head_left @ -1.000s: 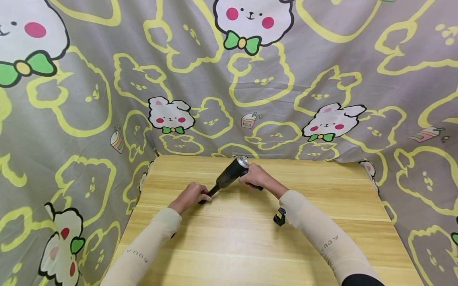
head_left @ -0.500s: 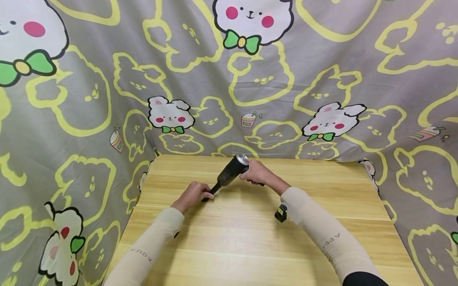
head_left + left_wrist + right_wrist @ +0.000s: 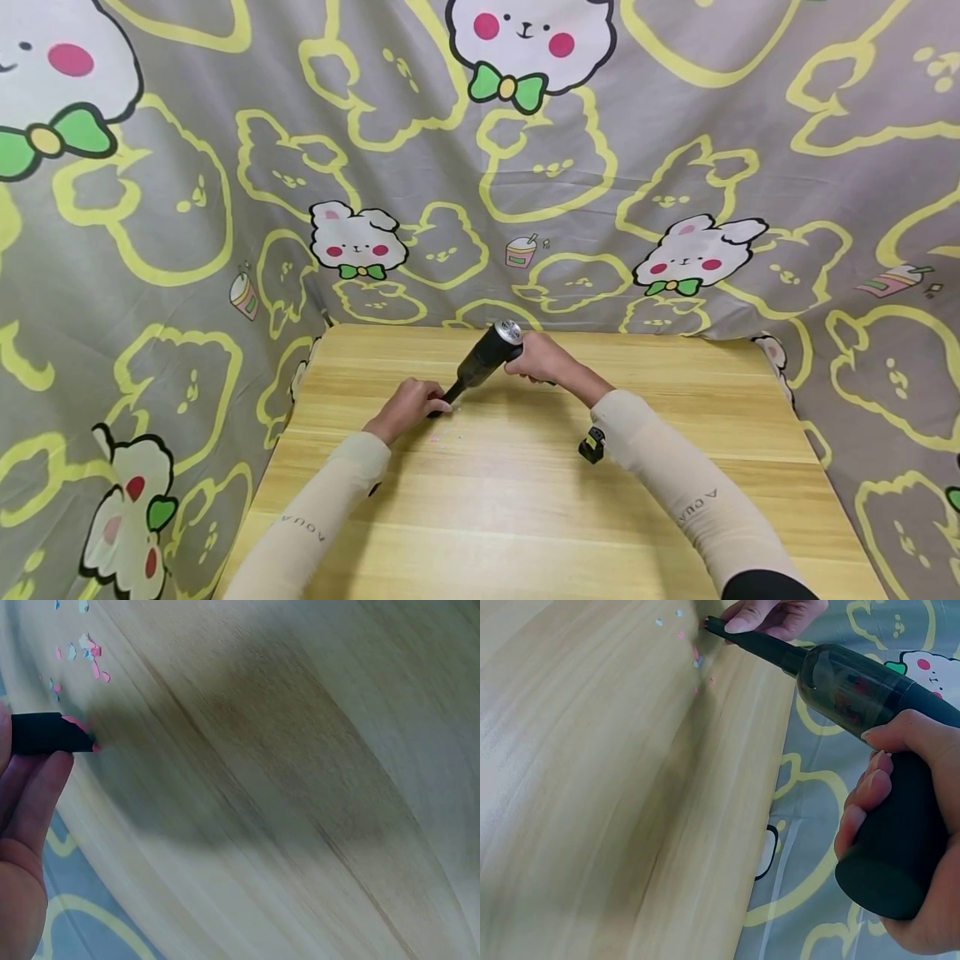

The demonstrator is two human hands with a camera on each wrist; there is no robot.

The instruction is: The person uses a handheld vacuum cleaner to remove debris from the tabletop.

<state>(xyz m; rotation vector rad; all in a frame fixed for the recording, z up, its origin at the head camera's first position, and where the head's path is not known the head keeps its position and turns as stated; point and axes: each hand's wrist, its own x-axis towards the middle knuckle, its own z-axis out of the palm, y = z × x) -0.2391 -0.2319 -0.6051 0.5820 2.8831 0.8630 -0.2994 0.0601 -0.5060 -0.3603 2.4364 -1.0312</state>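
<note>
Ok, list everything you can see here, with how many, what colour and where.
Handheld vacuum: one, black with a silver rear end, tilted over the table's middle, nozzle tip down by the scraps.
Paper scraps: several, pink and pale blue, scattered on the table by the nozzle.
Table: one, light wood, centre of view.
Cloth backdrop: one, grey with yellow outlines and white bunnies, behind and beside the table.
Left hand: one, pinches the nozzle near its tip.
Right hand: one, grips the vacuum's handle.
Sleeves: two, beige, on both forearms.
</note>
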